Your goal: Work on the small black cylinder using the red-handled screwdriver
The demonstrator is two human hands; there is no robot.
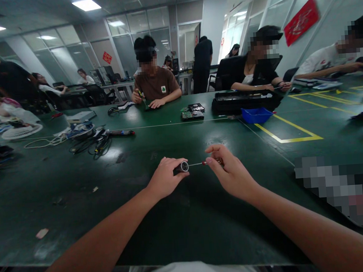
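Note:
Above the green tabletop, my left hand point(165, 176) is closed round a short dark cylindrical part point(183, 166) with a pale metal ring at the end facing me. My right hand point(229, 170) grips a screwdriver point(204, 163) with a red-tipped handle, mostly hidden in the fingers. Its thin metal shaft points left and reaches the cylinder's right side. Whether the tip touches the cylinder or sits in a screw, I cannot tell.
Tangled cables point(99, 141) lie at the left with a dark rod-shaped tool point(119, 133). Circuit boards and drives point(193, 114), a blue tray point(256, 115) and a long black housing point(244, 101) stand farther back. Several people sit round the green table point(175, 227).

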